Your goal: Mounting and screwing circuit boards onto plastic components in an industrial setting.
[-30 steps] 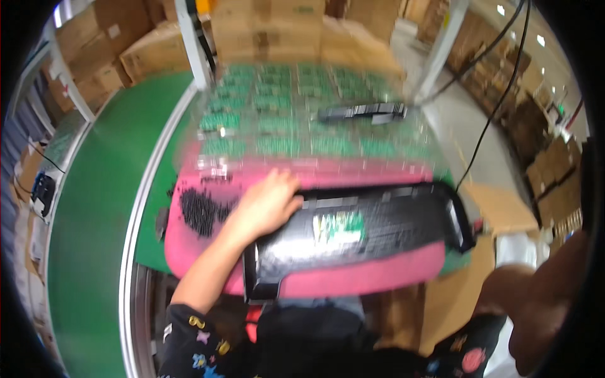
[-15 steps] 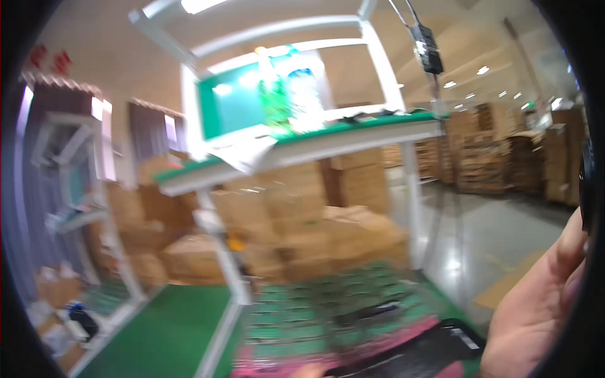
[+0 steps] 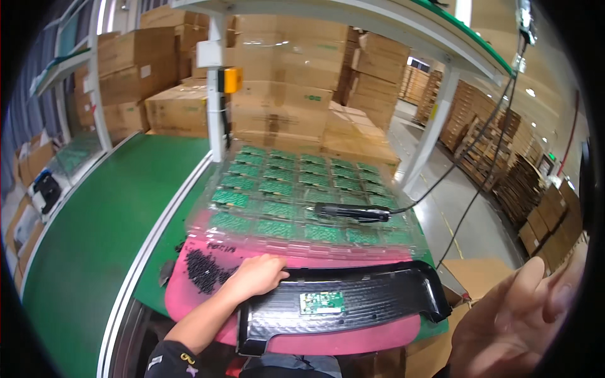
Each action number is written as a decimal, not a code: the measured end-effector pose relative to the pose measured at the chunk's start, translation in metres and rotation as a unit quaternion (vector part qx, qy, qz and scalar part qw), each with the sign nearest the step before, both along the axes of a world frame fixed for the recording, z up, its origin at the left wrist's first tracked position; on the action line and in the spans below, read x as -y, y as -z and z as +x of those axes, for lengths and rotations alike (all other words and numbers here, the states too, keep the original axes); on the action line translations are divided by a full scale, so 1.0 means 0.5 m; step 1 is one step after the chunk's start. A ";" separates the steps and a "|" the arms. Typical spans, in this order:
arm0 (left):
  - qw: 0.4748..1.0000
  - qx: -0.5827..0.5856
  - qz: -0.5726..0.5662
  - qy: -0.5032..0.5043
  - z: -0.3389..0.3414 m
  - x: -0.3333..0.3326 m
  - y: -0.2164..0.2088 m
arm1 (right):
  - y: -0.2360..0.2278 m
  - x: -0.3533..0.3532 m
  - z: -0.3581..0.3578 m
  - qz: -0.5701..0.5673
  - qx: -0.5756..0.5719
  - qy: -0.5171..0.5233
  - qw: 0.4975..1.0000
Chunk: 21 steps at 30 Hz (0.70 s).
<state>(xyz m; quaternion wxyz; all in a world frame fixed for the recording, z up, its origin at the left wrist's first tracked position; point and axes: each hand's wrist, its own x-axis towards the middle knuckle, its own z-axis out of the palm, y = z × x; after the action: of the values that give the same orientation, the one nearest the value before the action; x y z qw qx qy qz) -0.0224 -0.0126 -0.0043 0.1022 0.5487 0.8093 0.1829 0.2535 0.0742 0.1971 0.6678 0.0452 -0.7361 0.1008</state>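
Observation:
Curled over the upper left edge of a black plastic panel (image 3: 378, 296) is my left hand (image 3: 259, 275). The panel lies with its hollow side up on a pink mat (image 3: 353, 343), and a small green circuit board (image 3: 322, 303) sits inside it. Close to the camera at the right, my right hand (image 3: 517, 315) is raised, fingers apart, with nothing visible in it. A black electric screwdriver (image 3: 351, 211) rests on a clear plastic tray (image 3: 296, 242) filled with rows of circuit boards. Small black screws (image 3: 205, 271) are heaped on the mat beside my left forearm.
A white-framed shelf (image 3: 435, 34) spans above the bench's far side, and the screwdriver's cable (image 3: 466, 160) rises at the right. Stacked cardboard boxes (image 3: 283, 82) stand behind. An open carton (image 3: 476, 280) is at the bench's right, and a green surface (image 3: 120, 214) extends left.
The view has swung down from the upper shelf to the bench and sharpened. My left hand and the panel now show fully; my right hand remains raised at the right edge.

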 end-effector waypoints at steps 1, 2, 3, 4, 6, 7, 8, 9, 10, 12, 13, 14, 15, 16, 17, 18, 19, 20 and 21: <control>0.999 -0.010 -0.014 0.029 0.002 -0.001 -0.002 | 0.001 0.009 -0.003 -0.004 -0.002 -0.013 1.000; 0.998 -0.021 -0.027 0.057 0.001 -0.001 -0.006 | 0.001 0.018 -0.008 -0.006 -0.005 -0.027 1.000; 0.998 -0.020 -0.031 0.047 0.001 0.005 -0.007 | 0.002 0.033 -0.015 -0.012 -0.005 -0.035 0.999; 0.996 -0.027 -0.053 0.066 0.001 0.011 -0.010 | 0.003 0.048 -0.022 -0.016 -0.006 -0.043 0.999; 0.994 -0.037 -0.054 0.091 0.000 0.022 -0.031 | -0.002 0.069 -0.033 -0.014 -0.009 -0.058 0.998; 0.995 -0.041 -0.048 0.084 0.008 0.032 -0.029 | -0.006 0.076 -0.036 -0.009 -0.012 -0.063 0.998; 0.994 -0.044 -0.008 0.098 0.034 0.014 -0.050 | -0.028 0.112 0.013 0.023 -0.043 -0.038 0.998; 0.997 -0.025 0.012 0.072 0.032 0.039 -0.040 | -0.016 0.118 -0.029 0.045 -0.025 -0.115 0.992; 0.986 -0.057 0.127 0.088 0.031 0.075 -0.042 | -0.008 0.123 -0.070 0.068 -0.006 -0.188 0.980; 0.971 -0.097 0.194 0.096 0.071 0.114 -0.089 | -0.035 0.110 -0.054 0.188 0.148 -0.158 0.958; 0.969 -0.062 0.238 0.037 0.071 0.182 -0.080 | -0.034 0.093 -0.100 0.271 0.190 -0.151 0.932; 0.960 -0.064 0.273 -0.005 0.085 0.222 -0.098 | -0.045 0.105 -0.103 0.290 0.180 -0.153 0.928; 0.960 -0.008 0.276 -0.050 0.088 0.262 -0.122 | -0.051 0.091 -0.106 0.353 0.166 -0.152 0.908; 0.934 -0.057 0.349 -0.055 0.075 0.277 -0.115 | -0.049 0.107 -0.080 0.327 0.133 -0.147 0.924; 0.917 -0.046 0.382 -0.102 0.062 0.297 -0.107 | -0.049 0.126 -0.050 0.299 0.100 -0.141 0.938; 0.899 0.030 0.399 -0.177 0.030 0.272 -0.095 | -0.042 0.077 -0.071 0.270 0.119 -0.128 0.947; 0.864 0.058 0.415 -0.278 0.015 0.312 -0.070 | -0.035 0.076 -0.062 0.266 0.125 -0.122 0.948; 0.836 0.097 0.434 -0.321 -0.020 0.383 -0.034 | -0.033 0.083 -0.045 0.264 0.129 -0.119 0.949; 0.755 0.130 0.521 -0.376 -0.042 0.437 0.002 | -0.032 0.089 -0.027 0.261 0.134 -0.115 0.949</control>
<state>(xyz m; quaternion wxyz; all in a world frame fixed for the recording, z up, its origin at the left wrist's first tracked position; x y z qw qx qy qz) -0.0436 -0.2310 -0.0053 -0.1724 0.1401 0.7090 0.6693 0.2400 0.0300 0.2131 0.5119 0.2884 -0.8091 -0.0135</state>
